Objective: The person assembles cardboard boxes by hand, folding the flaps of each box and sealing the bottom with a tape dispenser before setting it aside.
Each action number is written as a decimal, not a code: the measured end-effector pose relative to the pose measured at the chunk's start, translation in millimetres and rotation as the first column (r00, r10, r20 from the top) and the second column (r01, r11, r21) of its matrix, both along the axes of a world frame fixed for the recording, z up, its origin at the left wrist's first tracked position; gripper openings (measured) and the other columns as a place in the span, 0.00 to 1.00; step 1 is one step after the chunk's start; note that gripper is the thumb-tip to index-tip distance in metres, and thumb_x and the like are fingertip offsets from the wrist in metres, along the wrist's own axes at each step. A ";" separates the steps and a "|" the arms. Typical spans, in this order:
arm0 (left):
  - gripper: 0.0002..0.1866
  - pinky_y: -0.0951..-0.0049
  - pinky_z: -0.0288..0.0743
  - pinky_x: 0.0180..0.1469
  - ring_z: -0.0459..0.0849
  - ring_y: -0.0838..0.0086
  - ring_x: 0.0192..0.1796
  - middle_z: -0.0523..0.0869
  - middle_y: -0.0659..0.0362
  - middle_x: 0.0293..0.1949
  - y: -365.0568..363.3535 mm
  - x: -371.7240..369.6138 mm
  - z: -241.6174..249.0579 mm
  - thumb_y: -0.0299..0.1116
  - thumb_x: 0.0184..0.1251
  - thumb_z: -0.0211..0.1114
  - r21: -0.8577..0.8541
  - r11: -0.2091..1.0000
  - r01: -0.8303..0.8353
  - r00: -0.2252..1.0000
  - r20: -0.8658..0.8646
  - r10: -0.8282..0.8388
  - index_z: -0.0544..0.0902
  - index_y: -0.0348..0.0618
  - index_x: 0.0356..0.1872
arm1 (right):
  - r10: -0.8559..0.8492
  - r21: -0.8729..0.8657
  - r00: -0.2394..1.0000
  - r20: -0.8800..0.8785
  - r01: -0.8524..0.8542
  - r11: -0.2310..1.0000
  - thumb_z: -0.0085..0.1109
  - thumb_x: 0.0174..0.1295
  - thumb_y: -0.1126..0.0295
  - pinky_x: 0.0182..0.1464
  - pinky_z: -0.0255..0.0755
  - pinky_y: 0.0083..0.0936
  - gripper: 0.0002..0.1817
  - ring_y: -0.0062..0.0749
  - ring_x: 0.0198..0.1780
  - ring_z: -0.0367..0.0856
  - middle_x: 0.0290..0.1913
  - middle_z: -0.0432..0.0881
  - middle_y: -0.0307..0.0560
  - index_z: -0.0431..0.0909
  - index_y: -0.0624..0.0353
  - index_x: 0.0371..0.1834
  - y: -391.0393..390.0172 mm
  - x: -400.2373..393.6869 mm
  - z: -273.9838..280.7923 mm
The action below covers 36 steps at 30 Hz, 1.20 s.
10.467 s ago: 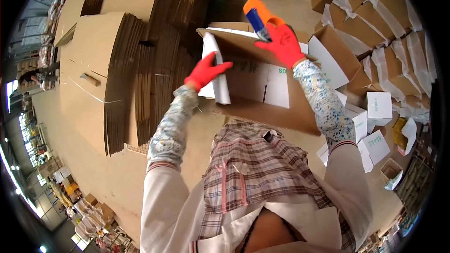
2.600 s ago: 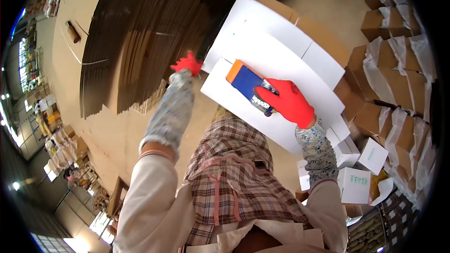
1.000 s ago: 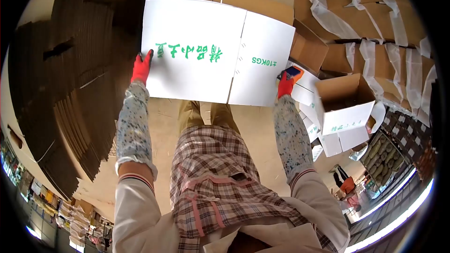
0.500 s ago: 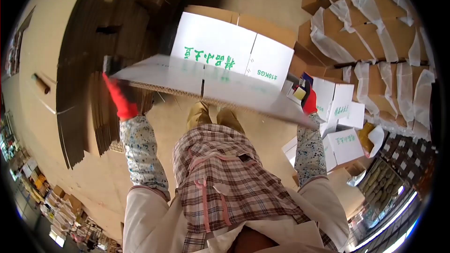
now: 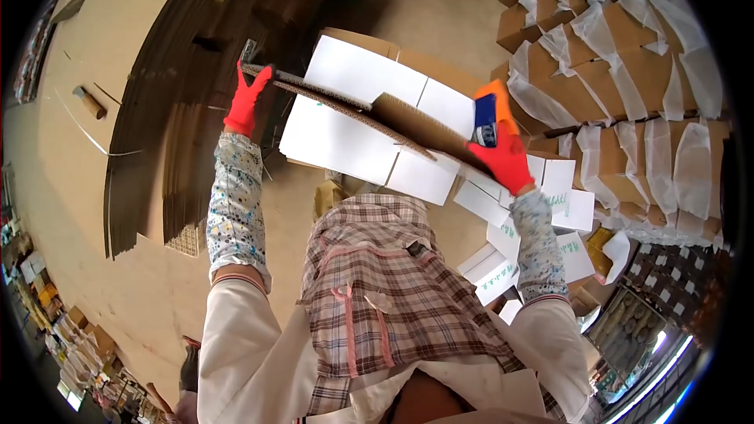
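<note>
Both my hands wear red gloves. My left hand point(image 5: 248, 100) grips the left end of a flattened cardboard box point(image 5: 357, 107), seen edge-on with its brown corrugated side towards me. My right hand point(image 5: 504, 159) holds the box's right end and also clasps an orange and blue tape dispenser point(image 5: 487, 115). Under the held box lies a stack of flat white box blanks point(image 5: 345, 145).
Tall stacks of flat brown cardboard point(image 5: 149, 110) fill the left. Rows of assembled brown boxes with plastic liners point(image 5: 628, 55) stand at the right. Small white boxes with green print point(image 5: 561, 212) lie by my right arm. A plaid apron point(image 5: 377, 283) covers my front.
The flat box has tilted from near level to edge-on, brown side up, and risen. My left hand moved up and right; my right hand lifted with the tape dispenser.
</note>
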<state>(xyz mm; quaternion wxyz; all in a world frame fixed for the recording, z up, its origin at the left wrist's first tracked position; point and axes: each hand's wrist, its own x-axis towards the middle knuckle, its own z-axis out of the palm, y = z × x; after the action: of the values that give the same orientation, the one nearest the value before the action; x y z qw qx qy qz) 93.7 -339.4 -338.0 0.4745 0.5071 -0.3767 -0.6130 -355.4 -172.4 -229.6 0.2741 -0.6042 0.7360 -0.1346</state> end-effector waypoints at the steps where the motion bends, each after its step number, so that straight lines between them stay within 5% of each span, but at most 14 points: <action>1: 0.42 0.74 0.63 0.62 0.71 0.73 0.58 0.73 0.56 0.57 3.8 -0.4 2.6 0.41 0.59 0.70 0.002 1.000 0.002 1.000 -0.005 -0.002 0.56 0.45 0.71 | 0.040 -0.143 0.991 -0.125 -0.058 0.988 0.67 0.50 0.51 0.41 0.71 0.37 0.30 0.51 0.37 0.76 0.35 0.78 0.56 0.72 0.65 0.46 10.1 14.0 4.4; 2: 0.40 0.73 0.64 0.62 0.71 0.72 0.59 0.73 0.55 0.58 8.6 0.0 5.8 0.39 0.60 0.69 0.014 1.000 0.001 1.000 -0.013 0.000 0.57 0.45 0.70 | 0.166 -0.332 0.905 -0.391 -0.307 0.892 0.65 0.51 0.49 0.45 0.68 0.39 0.28 0.51 0.40 0.75 0.36 0.78 0.56 0.75 0.64 0.41 24.1 15.1 -19.0; 8: 0.30 0.71 0.64 0.61 0.70 0.71 0.60 0.72 0.56 0.58 88.0 4.3 87.2 0.32 0.65 0.63 0.002 0.997 0.077 0.997 0.011 -0.077 0.62 0.43 0.66 | 0.075 -0.316 0.947 -0.311 -0.177 0.932 0.66 0.53 0.55 0.38 0.67 0.40 0.18 0.45 0.36 0.75 0.31 0.77 0.52 0.76 0.58 0.35 -4.9 4.1 17.3; 11: 0.28 0.72 0.68 0.57 0.73 0.73 0.55 0.75 0.55 0.53 97.5 18.2 89.5 0.38 0.65 0.65 0.203 0.846 0.493 0.676 0.523 -0.519 0.67 0.39 0.62 | 0.059 -0.335 0.990 0.124 -0.014 0.942 0.62 0.56 0.55 0.44 0.66 0.36 0.20 0.42 0.36 0.74 0.29 0.75 0.49 0.75 0.59 0.42 -53.8 36.5 -8.8; 14: 0.25 0.73 0.72 0.41 0.75 0.77 0.41 0.77 0.59 0.43 56.6 -29.4 95.6 0.45 0.63 0.66 0.041 0.889 0.456 0.715 0.577 -0.394 0.73 0.37 0.53 | 0.218 -0.342 0.761 -0.611 -0.503 0.794 0.57 0.59 0.49 0.51 0.64 0.34 0.26 0.42 0.40 0.74 0.32 0.76 0.48 0.73 0.60 0.49 -84.7 65.3 -51.5; 15: 0.33 0.68 0.70 0.51 0.75 0.68 0.51 0.77 0.53 0.48 55.0 -66.2 106.9 0.51 0.59 0.68 0.409 0.708 0.575 0.592 0.390 -0.706 0.71 0.36 0.58 | 0.180 -0.179 0.957 -0.229 -0.223 0.958 0.57 0.59 0.50 0.52 0.65 0.36 0.25 0.45 0.44 0.74 0.39 0.78 0.51 0.73 0.59 0.50 -96.9 79.1 -28.2; 17: 0.26 0.60 0.70 0.50 0.75 0.54 0.47 0.75 0.47 0.44 60.2 -100.1 29.8 0.49 0.55 0.67 0.117 0.421 0.900 0.175 0.786 -0.592 0.75 0.38 0.46 | 0.151 -0.277 0.983 -0.103 -0.174 0.945 0.59 0.58 0.51 0.53 0.65 0.37 0.26 0.48 0.46 0.74 0.43 0.77 0.54 0.72 0.60 0.52 -89.3 70.1 -20.9; 20: 0.28 0.59 0.68 0.58 0.72 0.53 0.57 0.72 0.48 0.56 73.3 -109.4 0.6 0.51 0.48 0.68 0.420 0.147 0.895 -0.326 0.844 -0.426 0.78 0.46 0.49 | 0.274 -0.391 0.955 0.109 -0.213 0.895 0.65 0.54 0.59 0.58 0.64 0.41 0.33 0.54 0.55 0.72 0.54 0.75 0.58 0.66 0.63 0.60 -35.9 25.1 13.5; 24: 0.29 0.58 0.67 0.59 0.72 0.52 0.56 0.73 0.48 0.55 70.5 -111.8 -10.5 0.55 0.51 0.66 0.419 0.198 0.886 -0.288 0.833 -0.472 0.79 0.46 0.50 | 0.591 -0.132 0.781 -0.200 -0.620 0.774 0.66 0.52 0.59 0.64 0.62 0.36 0.32 0.49 0.53 0.75 0.50 0.77 0.55 0.70 0.64 0.58 50.3 6.6 -28.0; 26: 0.31 0.57 0.64 0.62 0.69 0.49 0.61 0.70 0.46 0.60 73.9 -114.0 -3.4 0.57 0.53 0.64 0.423 0.236 0.875 -0.258 0.819 -0.512 0.78 0.46 0.53 | 0.481 -0.420 0.856 -0.188 -0.513 0.748 0.62 0.55 0.57 0.57 0.67 0.34 0.22 0.46 0.45 0.75 0.41 0.78 0.52 0.75 0.64 0.45 18.5 45.8 -58.2; 31: 0.33 0.52 0.52 0.69 0.59 0.47 0.70 0.64 0.50 0.68 131.9 -46.6 90.6 0.53 0.53 0.67 0.105 0.518 0.849 0.039 0.965 -0.259 0.74 0.49 0.60 | 0.546 -0.407 0.744 -0.386 -0.668 0.622 0.58 0.59 0.58 0.50 0.68 0.31 0.17 0.40 0.44 0.73 0.40 0.76 0.46 0.73 0.58 0.43 -9.1 80.3 -174.0; 33: 0.34 0.52 0.51 0.69 0.61 0.46 0.69 0.67 0.50 0.67 151.8 -16.5 65.3 0.52 0.54 0.68 0.121 0.667 0.735 0.061 0.968 -0.244 0.74 0.48 0.60 | 0.526 -0.316 0.846 -0.083 -0.523 0.791 0.63 0.54 0.54 0.48 0.68 0.30 0.18 0.38 0.41 0.74 0.34 0.75 0.44 0.74 0.56 0.35 -12.4 89.4 -123.3; 34: 0.34 0.54 0.51 0.70 0.59 0.49 0.71 0.68 0.49 0.66 151.1 -17.1 53.5 0.47 0.55 0.69 0.075 0.810 0.582 0.414 0.830 -0.374 0.72 0.46 0.63 | 0.506 -0.511 0.846 -0.169 -0.514 0.689 0.65 0.51 0.51 0.46 0.68 0.32 0.22 0.41 0.37 0.73 0.33 0.75 0.46 0.73 0.58 0.35 -14.6 95.6 -104.1; 36: 0.35 0.57 0.55 0.68 0.62 0.49 0.69 0.70 0.48 0.64 103.8 -63.5 53.0 0.44 0.57 0.69 -0.170 0.778 0.605 0.324 0.945 -0.045 0.68 0.42 0.64 | 0.488 -0.480 0.841 -0.235 -0.537 0.694 0.64 0.51 0.47 0.41 0.68 0.35 0.25 0.45 0.34 0.74 0.29 0.75 0.52 0.74 0.61 0.32 -34.7 85.7 -33.4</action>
<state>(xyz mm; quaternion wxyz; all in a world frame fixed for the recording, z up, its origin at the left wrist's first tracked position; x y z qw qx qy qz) 30.2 -235.5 -285.1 0.1638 0.5215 -0.8129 -0.2008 -269.7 -207.2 -263.1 0.0905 -0.8418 0.4834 -0.2226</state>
